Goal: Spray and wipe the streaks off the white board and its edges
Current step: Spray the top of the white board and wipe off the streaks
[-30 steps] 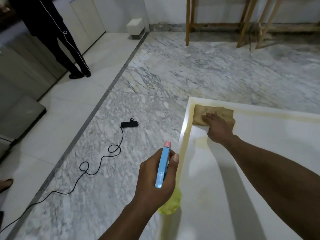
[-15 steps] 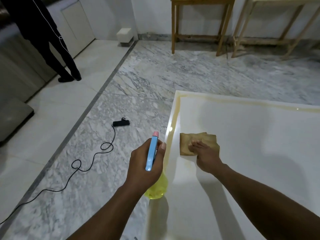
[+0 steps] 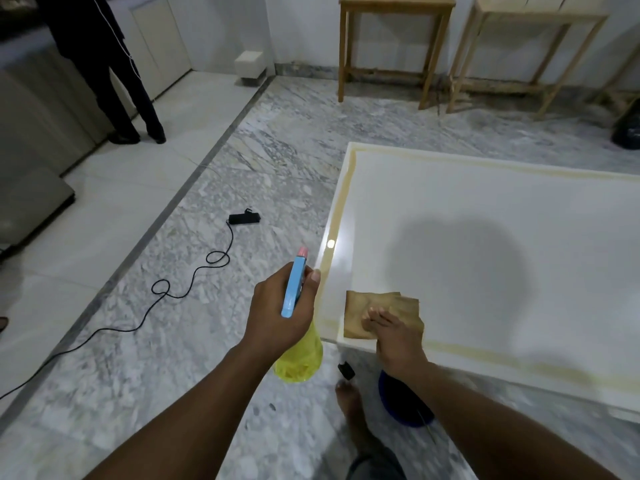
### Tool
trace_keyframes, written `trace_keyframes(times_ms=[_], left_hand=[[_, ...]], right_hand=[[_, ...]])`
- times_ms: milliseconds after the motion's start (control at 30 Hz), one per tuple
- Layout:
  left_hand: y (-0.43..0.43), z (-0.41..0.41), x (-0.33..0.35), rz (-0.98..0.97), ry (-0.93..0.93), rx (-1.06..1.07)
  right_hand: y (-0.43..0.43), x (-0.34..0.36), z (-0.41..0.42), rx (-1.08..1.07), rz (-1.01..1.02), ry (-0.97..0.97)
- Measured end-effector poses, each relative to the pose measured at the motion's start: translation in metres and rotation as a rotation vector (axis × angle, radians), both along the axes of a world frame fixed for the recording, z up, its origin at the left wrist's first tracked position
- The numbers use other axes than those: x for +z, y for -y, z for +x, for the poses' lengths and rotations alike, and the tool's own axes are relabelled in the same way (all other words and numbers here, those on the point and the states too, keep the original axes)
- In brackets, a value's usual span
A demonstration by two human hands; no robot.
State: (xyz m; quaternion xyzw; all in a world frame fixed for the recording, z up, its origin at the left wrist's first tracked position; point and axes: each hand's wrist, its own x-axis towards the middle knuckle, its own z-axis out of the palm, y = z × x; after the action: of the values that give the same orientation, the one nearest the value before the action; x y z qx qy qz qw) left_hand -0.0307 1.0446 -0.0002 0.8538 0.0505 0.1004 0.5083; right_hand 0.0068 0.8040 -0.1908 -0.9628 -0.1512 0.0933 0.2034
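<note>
A large white board (image 3: 485, 237) lies flat over the marble floor, with yellowish streaks along its left, far and near edges. My right hand (image 3: 394, 336) presses a brown cloth (image 3: 367, 311) flat on the board's near left corner. My left hand (image 3: 277, 313) holds a spray bottle (image 3: 294, 289) just left of the board's edge; the bottle has a blue trigger head, a pink nozzle and a yellow body (image 3: 299, 362) hanging below my fist.
A black adapter (image 3: 244, 218) with a looping cable (image 3: 194, 282) lies on the floor to the left. A person's legs (image 3: 128, 95) stand at far left. Two wooden tables (image 3: 391, 36) line the back wall. A blue object (image 3: 398, 400) and my foot (image 3: 349, 400) sit under the board's near corner.
My right hand has dragged the cloth from the far left corner down the left edge to the near left corner. My left hand kept hold of the spray bottle.
</note>
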Motion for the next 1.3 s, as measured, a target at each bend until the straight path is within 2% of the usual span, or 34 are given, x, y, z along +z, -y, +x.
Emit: trace_keyframes(times_ms=[67, 133, 167, 200, 300, 367, 467, 567, 633, 733, 900, 967, 1067, 1200, 1300], left_hand=[[-0.001, -0.012, 0.005, 0.014, 0.015, -0.009], [-0.002, -0.018, 0.011, 0.025, 0.026, -0.016], [-0.002, -0.019, 0.015, 0.022, 0.029, -0.016], [-0.003, -0.017, 0.018, 0.018, 0.034, -0.014], [-0.006, -0.008, 0.023, 0.02, 0.052, -0.011], [-0.009, 0.004, 0.022, 0.023, 0.045, -0.013], [-0.012, 0.029, 0.02, 0.026, 0.022, -0.021], [-0.014, 0.067, 0.02, 0.025, -0.002, -0.022], [-0.015, 0.1, 0.019, 0.025, -0.003, -0.02], [-0.017, 0.139, 0.016, 0.029, 0.009, -0.025], [-0.017, 0.203, 0.007, 0.024, -0.01, -0.002], [-0.016, 0.222, 0.005, 0.007, -0.022, 0.002], [-0.016, 0.242, -0.004, 0.025, -0.04, -0.001], [-0.019, 0.253, -0.016, 0.008, -0.068, -0.035], [-0.022, 0.255, -0.021, 0.016, -0.066, -0.058]], right_hand=[[-0.004, 0.013, -0.014, -0.071, -0.072, -0.038], [-0.005, 0.026, -0.008, -0.073, -0.057, -0.123], [-0.005, 0.039, 0.002, -0.063, 0.0, -0.212], [-0.005, 0.056, 0.013, -0.154, 0.104, -0.304], [0.004, 0.099, 0.051, -0.4, 0.479, -0.406], [0.015, 0.118, 0.076, -0.437, 0.641, -0.554], [0.026, 0.136, 0.107, -0.413, 0.768, -0.845], [0.032, 0.141, 0.152, -0.371, 0.745, -0.948], [0.031, 0.141, 0.197, -0.374, 0.637, -0.82], [0.023, 0.14, 0.26, -0.385, 0.441, -0.495], [0.005, 0.129, 0.356, -0.231, 0.037, -0.103], [0.002, 0.112, 0.379, -0.207, -0.05, -0.099], [-0.008, 0.064, 0.376, -0.109, -0.149, -0.247], [-0.019, 0.025, 0.335, -0.088, -0.164, -0.1], [-0.02, 0.026, 0.312, -0.091, -0.119, -0.113]])
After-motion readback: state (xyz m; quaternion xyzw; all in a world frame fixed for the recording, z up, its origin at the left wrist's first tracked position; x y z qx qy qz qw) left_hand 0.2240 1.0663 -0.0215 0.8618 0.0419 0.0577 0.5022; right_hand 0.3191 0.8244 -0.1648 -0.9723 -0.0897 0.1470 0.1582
